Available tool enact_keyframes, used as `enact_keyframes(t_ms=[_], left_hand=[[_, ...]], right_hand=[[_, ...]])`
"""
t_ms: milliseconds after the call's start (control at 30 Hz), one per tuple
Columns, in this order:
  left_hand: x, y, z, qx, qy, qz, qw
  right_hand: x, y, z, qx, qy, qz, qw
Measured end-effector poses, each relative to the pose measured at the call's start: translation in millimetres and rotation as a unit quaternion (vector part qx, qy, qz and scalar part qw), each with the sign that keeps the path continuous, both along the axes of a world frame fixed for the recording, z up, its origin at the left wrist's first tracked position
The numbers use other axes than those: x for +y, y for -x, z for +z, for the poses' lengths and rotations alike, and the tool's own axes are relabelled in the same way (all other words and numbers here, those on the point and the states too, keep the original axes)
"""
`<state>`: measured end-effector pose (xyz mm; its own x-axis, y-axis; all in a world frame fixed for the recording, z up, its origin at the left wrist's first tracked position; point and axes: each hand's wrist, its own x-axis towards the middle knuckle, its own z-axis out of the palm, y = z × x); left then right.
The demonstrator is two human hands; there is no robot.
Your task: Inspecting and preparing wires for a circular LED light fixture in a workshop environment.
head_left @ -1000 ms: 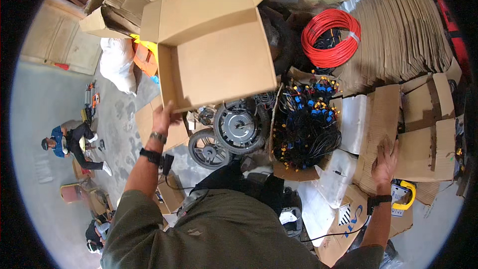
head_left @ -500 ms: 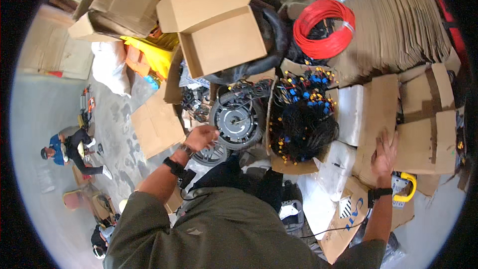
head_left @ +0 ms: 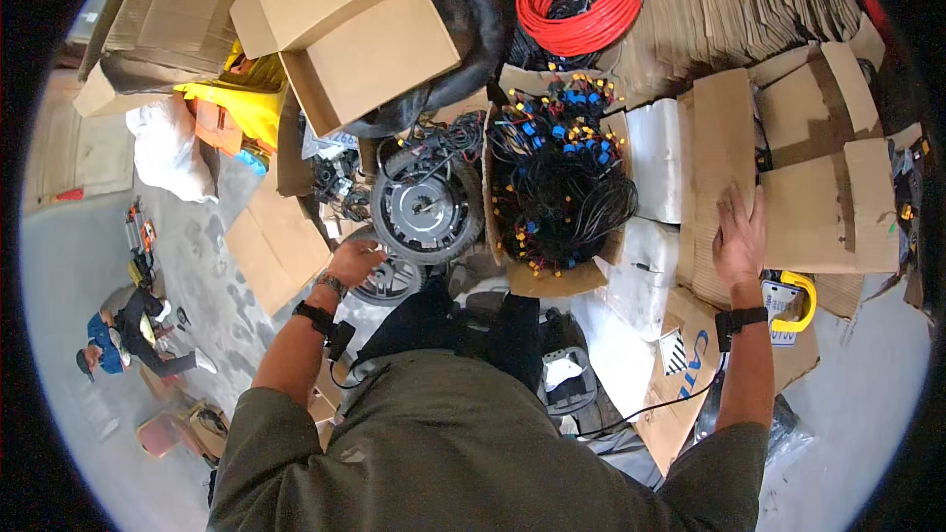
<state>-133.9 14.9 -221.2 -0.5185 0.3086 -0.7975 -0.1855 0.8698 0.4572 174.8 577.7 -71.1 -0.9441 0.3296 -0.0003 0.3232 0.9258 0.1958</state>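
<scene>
My left hand hovers beside the wheels with nothing seen in it, its fingers loosely bent and apart. Closest to it are a black spoked wheel, partly hidden, and a black-tyred wheel with a solid hub. My right hand rests with fingers stretched on a brown cardboard flap at the right. Between my hands, an open carton holds a tangle of black cables with yellow and blue connectors. White foam blocks stand between that carton and the flap.
An open empty box sits on a black tyre at the back. A red cable coil lies near stacked cardboard sheets. Far left, a seated person is on the floor. A yellow handle stands right of my forearm.
The view has shifted, so the boxes and wheels sit further left and higher. My left hand has drawn slightly back from the hub wheel. My right hand stays on the cardboard.
</scene>
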Motion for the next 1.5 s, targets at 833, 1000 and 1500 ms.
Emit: enact_keyframes(t_ms=[833, 1000, 1500], left_hand=[[273.2, -153.5, -113.3, 0.060, -0.215, 0.214, 0.951], [290.6, -168.9, -130.7, -0.025, -0.257, 0.454, 0.852], [297.7, -170.3, -136.9, -0.077, -0.282, 0.414, 0.862]], right_hand=[[-3.4, 2.5, 5.8, -0.071, 0.027, -0.023, 0.997], [-1.3, 2.2, 8.7, -0.085, 0.012, -0.014, 0.996], [-2.3, 2.5, 8.7, -0.085, -0.011, 0.001, 0.996]])
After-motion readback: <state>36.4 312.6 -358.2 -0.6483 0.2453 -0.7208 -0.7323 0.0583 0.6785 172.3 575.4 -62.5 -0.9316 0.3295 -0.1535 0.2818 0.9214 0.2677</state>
